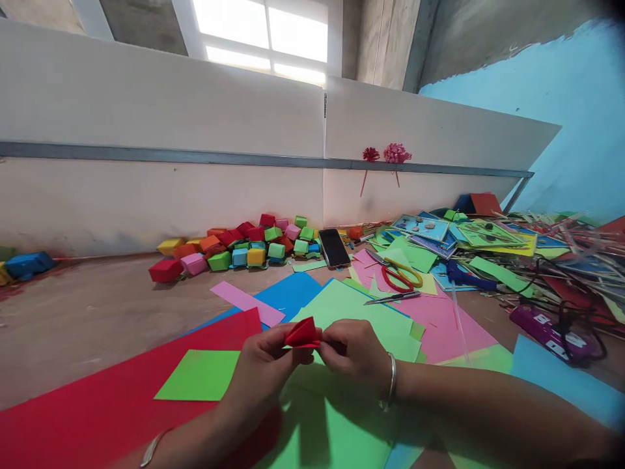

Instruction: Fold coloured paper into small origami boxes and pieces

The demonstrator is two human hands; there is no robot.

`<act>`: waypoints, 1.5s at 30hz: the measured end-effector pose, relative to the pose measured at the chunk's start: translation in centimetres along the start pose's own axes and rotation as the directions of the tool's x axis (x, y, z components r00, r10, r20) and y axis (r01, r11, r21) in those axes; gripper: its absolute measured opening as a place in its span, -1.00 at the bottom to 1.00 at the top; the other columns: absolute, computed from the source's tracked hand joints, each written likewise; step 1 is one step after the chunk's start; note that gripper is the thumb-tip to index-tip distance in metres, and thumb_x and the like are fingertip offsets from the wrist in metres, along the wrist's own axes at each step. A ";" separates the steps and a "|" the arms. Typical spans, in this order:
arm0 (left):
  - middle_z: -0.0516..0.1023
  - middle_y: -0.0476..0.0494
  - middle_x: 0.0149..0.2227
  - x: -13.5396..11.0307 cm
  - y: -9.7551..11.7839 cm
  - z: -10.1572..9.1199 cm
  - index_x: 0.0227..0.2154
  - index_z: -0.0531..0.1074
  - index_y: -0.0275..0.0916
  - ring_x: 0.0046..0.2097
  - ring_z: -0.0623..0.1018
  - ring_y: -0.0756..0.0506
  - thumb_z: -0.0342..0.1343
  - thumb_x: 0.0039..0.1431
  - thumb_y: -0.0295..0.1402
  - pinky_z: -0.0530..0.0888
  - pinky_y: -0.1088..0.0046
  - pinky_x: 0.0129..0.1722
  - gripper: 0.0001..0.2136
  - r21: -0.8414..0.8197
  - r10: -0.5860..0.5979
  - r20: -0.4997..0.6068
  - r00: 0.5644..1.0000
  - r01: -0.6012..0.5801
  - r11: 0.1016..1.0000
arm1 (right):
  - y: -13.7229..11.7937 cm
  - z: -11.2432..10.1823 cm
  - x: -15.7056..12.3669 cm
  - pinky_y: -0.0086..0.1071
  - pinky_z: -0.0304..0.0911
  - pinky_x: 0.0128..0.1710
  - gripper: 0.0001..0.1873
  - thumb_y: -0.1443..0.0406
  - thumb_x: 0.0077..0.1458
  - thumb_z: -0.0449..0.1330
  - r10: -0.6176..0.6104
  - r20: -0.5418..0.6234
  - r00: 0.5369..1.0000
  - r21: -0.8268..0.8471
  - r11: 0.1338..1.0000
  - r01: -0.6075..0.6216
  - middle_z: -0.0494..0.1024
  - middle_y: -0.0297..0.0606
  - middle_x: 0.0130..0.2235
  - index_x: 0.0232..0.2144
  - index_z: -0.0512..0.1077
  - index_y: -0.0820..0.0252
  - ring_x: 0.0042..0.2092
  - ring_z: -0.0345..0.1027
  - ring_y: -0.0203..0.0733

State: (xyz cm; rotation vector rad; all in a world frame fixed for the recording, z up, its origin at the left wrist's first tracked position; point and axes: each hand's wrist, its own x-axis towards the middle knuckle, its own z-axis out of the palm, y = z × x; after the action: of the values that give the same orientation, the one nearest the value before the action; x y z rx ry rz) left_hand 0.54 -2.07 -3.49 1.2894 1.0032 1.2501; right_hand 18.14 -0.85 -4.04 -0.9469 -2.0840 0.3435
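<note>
A small piece of folded red paper (301, 333) is held up between both hands, above a light green sheet (336, 312). My left hand (266, 365) pinches its left side between thumb and fingers. At its right end, the thumb and forefinger of my right hand (354, 355) close on the edge. The paper is bent into a pointed, cone-like fold; its underside is hidden by my fingers. Below my left hand lie a bright green paper square (195, 376) and a large red sheet (97, 404). A pink strip (247, 303) rests on blue paper (293, 290) beyond.
Scissors (403, 275) and a craft knife (393, 298) lie on papers at the right. Behind stand a phone (334, 248) and several small colored paper boxes (219, 261). A glue gun (469, 277), a purple power strip (551, 332) and piled sticks fill the right side.
</note>
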 end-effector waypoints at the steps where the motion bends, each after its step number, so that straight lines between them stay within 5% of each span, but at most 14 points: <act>1: 0.64 -0.09 -0.46 0.0 0.1 0.1 -0.45 0.66 -0.18 -0.41 0.54 -0.05 0.38 -0.17 -0.29 0.50 0.52 -0.40 -0.84 -0.030 -0.017 0.001 1.000 0.017 0.999 | 0.1 0.2 0.0 -0.52 -0.08 -0.55 -0.79 0.45 -0.05 0.18 0.015 -0.015 1.000 -0.003 1.000 -0.015 0.33 -0.43 -0.66 -0.68 0.37 0.25 -0.58 0.04 -0.45; 5: 0.69 -0.16 -0.39 0.0 0.3 0.2 -0.45 0.65 -0.21 -0.36 0.61 -0.10 0.38 -0.18 -0.26 0.56 0.45 -0.32 -0.81 -0.071 -0.049 0.008 0.999 0.050 0.996 | 0.4 0.5 0.0 -0.53 -0.07 -0.57 -0.79 0.46 -0.07 0.22 0.050 -0.008 0.999 -0.062 0.997 -0.050 0.32 -0.46 -0.66 -0.68 0.35 0.23 -0.60 0.05 -0.45; 8: 0.70 -0.15 -0.38 0.1 0.1 0.0 -0.43 0.64 -0.21 -0.37 0.61 -0.10 0.33 -0.10 -0.25 0.56 0.44 -0.33 -0.83 0.009 0.017 -0.021 1.000 -0.017 1.000 | 0.0 -0.4 0.3 -0.50 0.03 -0.55 -0.83 0.42 0.00 0.22 -0.084 0.022 0.996 -0.177 0.980 0.087 0.40 -0.40 -0.61 -0.60 0.41 0.23 -0.56 0.17 -0.39; 12: 0.69 -0.08 -0.38 0.4 -0.4 -0.3 -0.40 0.62 -0.17 -0.34 0.62 -0.09 0.29 -0.06 -0.29 0.55 0.46 -0.30 -0.86 0.105 0.147 -0.052 0.988 -0.141 0.984 | -2.0 -2.9 0.8 -0.45 0.27 -0.35 -0.71 0.50 0.21 -0.02 -0.281 -0.156 0.947 -0.255 0.938 0.236 0.55 -0.17 -0.29 -0.20 0.49 0.27 -0.28 0.40 -0.28; 14: 0.68 -0.06 -0.39 0.6 -0.6 -0.5 -0.40 0.62 -0.17 -0.34 0.61 -0.08 0.27 -0.06 -0.31 0.55 0.48 -0.31 -0.87 0.168 0.172 -0.036 0.984 -0.164 0.972 | -2.9 -3.8 1.0 -0.46 0.29 -0.33 -0.70 0.45 0.26 0.00 -0.325 -0.221 0.920 -0.268 0.927 0.263 0.52 -0.21 -0.23 -0.10 0.47 0.17 -0.25 0.39 -0.29; 21: 0.70 -0.05 -0.37 0.7 -0.5 -0.5 -0.36 0.63 -0.16 -0.34 0.64 -0.09 0.23 -0.03 -0.33 0.56 0.49 -0.32 -0.85 0.270 0.229 0.010 0.973 -0.223 0.937 | -3.0 -3.7 1.2 -0.47 0.31 -0.40 -0.86 0.29 0.28 0.13 -0.297 -0.302 0.906 -0.143 0.954 0.265 0.52 -0.30 -0.37 -0.26 0.49 0.20 -0.36 0.39 -0.34; 27: 0.71 -0.06 -0.38 0.6 -0.2 -0.3 -0.36 0.65 -0.14 -0.36 0.65 -0.10 0.24 -0.04 -0.28 0.56 0.49 -0.36 -0.83 0.245 0.149 0.057 0.987 -0.159 0.956 | -1.8 -4.2 1.7 -0.42 0.33 -0.35 -0.86 0.42 0.25 0.11 -0.595 -0.226 0.771 -0.291 0.797 0.530 0.53 -0.21 -0.36 -0.30 0.49 0.25 -0.31 0.40 -0.28; 32: 0.69 -0.05 -0.46 0.6 -0.2 -0.7 -0.44 0.65 -0.13 -0.44 0.62 -0.09 0.22 0.01 -0.27 0.51 0.50 -0.44 -0.87 0.362 0.225 0.056 0.973 -0.230 0.903 | -1.5 -5.2 2.9 -0.52 0.32 -0.37 -0.78 0.30 0.28 0.12 -0.467 -0.023 0.884 0.005 0.884 0.467 0.44 -0.23 -0.37 -0.34 0.50 0.29 -0.36 0.34 -0.36; 37: 0.70 -0.02 -0.42 0.8 0.0 -0.9 -0.40 0.66 -0.07 -0.43 0.63 -0.09 0.21 0.01 -0.30 0.49 0.50 -0.40 -0.87 0.500 0.317 0.085 0.945 -0.316 0.807 | -1.5 -5.2 2.6 -0.45 0.30 -0.38 -0.74 0.33 0.29 0.06 -0.462 0.076 0.884 -0.133 0.874 0.468 0.48 -0.18 -0.36 -0.43 0.43 0.26 -0.36 0.33 -0.29; 45: 0.67 -0.01 -0.48 0.8 0.1 -0.7 -0.46 0.63 -0.09 -0.47 0.58 -0.07 0.19 -0.01 -0.30 0.44 0.52 -0.45 -0.89 0.536 0.298 0.086 0.951 -0.296 0.790 | -2.9 -4.0 1.6 -0.47 0.34 -0.34 -0.75 0.46 0.10 0.06 -0.275 -0.130 0.952 0.087 0.954 0.288 0.52 -0.21 -0.40 -0.59 0.36 0.22 -0.37 0.39 -0.32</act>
State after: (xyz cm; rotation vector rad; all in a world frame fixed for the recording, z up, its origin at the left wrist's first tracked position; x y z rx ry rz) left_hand -0.04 -1.20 -3.36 1.9536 1.2476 1.2389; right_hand 19.09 -1.96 0.98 -0.5818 -2.0370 0.2392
